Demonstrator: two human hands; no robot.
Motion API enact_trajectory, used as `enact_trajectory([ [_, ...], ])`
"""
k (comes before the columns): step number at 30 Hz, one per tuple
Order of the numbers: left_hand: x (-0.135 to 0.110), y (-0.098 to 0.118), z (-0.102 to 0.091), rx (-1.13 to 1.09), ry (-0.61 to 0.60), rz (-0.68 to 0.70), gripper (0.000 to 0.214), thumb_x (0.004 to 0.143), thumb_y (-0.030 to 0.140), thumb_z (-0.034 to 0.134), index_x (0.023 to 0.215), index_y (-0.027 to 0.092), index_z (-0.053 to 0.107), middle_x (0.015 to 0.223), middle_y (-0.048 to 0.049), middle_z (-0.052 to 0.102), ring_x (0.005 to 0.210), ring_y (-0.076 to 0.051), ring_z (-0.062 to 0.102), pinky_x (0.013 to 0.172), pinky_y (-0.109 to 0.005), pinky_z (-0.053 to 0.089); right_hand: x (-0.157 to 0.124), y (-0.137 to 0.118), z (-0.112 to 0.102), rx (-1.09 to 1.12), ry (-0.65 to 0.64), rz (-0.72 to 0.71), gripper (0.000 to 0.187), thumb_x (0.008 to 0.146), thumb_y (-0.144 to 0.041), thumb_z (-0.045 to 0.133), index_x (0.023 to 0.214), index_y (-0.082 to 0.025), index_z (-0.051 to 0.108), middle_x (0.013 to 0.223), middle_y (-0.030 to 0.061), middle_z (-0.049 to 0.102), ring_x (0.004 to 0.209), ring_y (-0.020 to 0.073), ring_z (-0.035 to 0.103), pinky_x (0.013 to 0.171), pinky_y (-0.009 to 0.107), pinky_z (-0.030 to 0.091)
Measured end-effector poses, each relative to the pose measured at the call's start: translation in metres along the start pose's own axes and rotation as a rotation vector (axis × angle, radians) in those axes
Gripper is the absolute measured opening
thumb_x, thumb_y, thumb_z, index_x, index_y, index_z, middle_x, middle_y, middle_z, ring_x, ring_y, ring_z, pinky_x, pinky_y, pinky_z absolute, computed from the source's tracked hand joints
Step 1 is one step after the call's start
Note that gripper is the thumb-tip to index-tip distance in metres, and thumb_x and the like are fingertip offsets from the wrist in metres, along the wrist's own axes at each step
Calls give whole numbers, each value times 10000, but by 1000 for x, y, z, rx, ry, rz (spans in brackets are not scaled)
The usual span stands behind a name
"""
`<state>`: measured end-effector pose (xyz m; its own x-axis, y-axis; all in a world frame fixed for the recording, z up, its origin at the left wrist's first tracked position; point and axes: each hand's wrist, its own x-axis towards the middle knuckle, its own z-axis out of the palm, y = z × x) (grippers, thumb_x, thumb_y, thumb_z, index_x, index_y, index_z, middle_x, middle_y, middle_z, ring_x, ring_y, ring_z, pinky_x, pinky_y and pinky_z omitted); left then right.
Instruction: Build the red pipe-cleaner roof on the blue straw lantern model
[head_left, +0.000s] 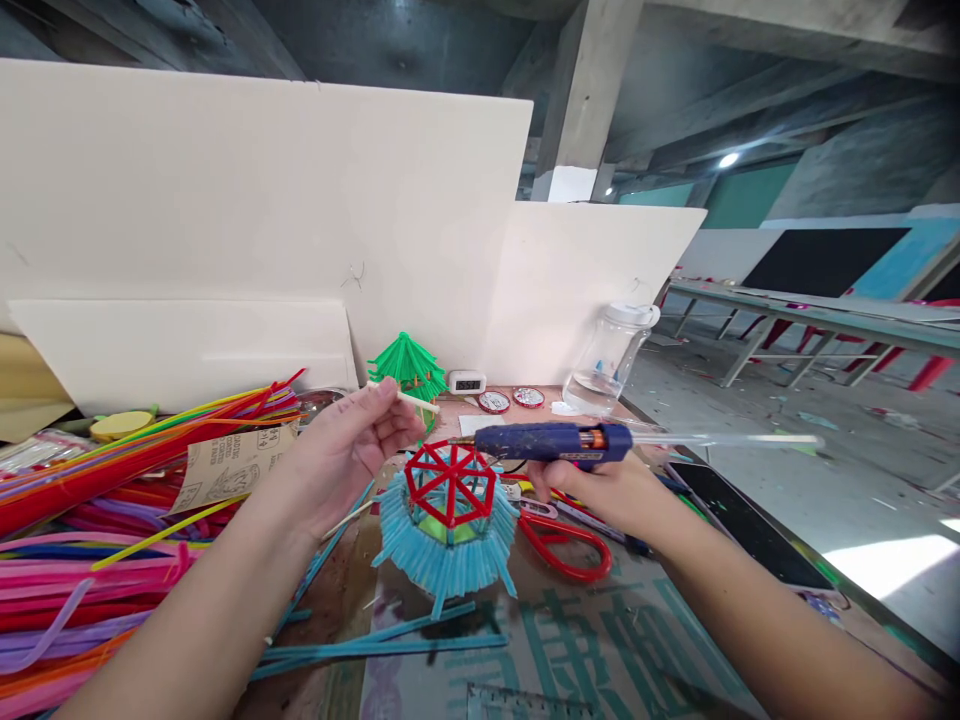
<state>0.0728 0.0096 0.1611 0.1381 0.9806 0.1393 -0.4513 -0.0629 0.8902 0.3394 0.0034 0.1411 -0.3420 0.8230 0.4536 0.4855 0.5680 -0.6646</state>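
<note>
My left hand pinches a thin cream-coloured stick that points to the right. My right hand is wrapped round a dark blue hot glue gun, with a clear glue stick jutting from its back. The gun's nozzle is over the far edge of a red spoked frame; whether it touches cannot be made out. That frame tops a small model with a flared light-blue skirt of pipe-cleaner strips, standing on the work board. Behind it is a green pipe-cleaner roof.
Bundles of coloured pipe cleaners cover the left side. Red-handled scissors lie right of the model, blue strips and a clear ruler in front. A water bottle, small clock and phone surround the workspace; white boards stand behind.
</note>
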Motion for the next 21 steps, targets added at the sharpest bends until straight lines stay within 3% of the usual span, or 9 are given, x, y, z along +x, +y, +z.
enact_trajectory([
  [2,4,0,-7,119,32,88,355,697,495,818,717,161,701,736,-22,707,756,-144,650,765,-239,517,1,0,-7,-24,-64,10,449,831,-624,598,713,-213,731,730,34,730,702,200,671,691,302,543],
  [5,11,-8,-15,342,92,223,360,757,540,753,790,187,691,798,-19,722,816,-162,650,791,-250,492,2,-1,-17,-64,-125,26,562,839,-720,522,842,-219,777,835,54,768,789,228,704,748,324,554],
  [10,13,-31,-6,463,59,232,369,822,583,656,824,221,586,982,-40,742,942,-220,677,860,-335,512,1,1,-22,-174,-241,63,661,865,-761,419,688,-206,733,794,62,745,763,219,688,745,326,536],
  [13,11,-40,1,393,3,199,374,844,582,629,847,217,549,1010,-47,738,928,-212,696,879,-356,522,-1,2,-19,-242,-226,117,591,871,-704,465,671,-204,709,744,59,725,719,220,672,733,349,537],
  [17,11,-46,0,388,-21,173,380,868,589,594,884,213,540,1015,-59,735,936,-219,704,835,-348,541,-2,-2,-18,-204,-199,129,449,822,-631,580,912,-227,754,824,31,752,771,232,694,737,349,555],
  [21,11,-53,-4,487,-15,236,365,906,585,541,931,221,532,1033,-49,716,930,-209,692,784,-329,537,-1,-8,-20,-184,-225,105,341,848,-542,603,904,-247,764,869,-1,759,813,218,702,779,329,565],
])
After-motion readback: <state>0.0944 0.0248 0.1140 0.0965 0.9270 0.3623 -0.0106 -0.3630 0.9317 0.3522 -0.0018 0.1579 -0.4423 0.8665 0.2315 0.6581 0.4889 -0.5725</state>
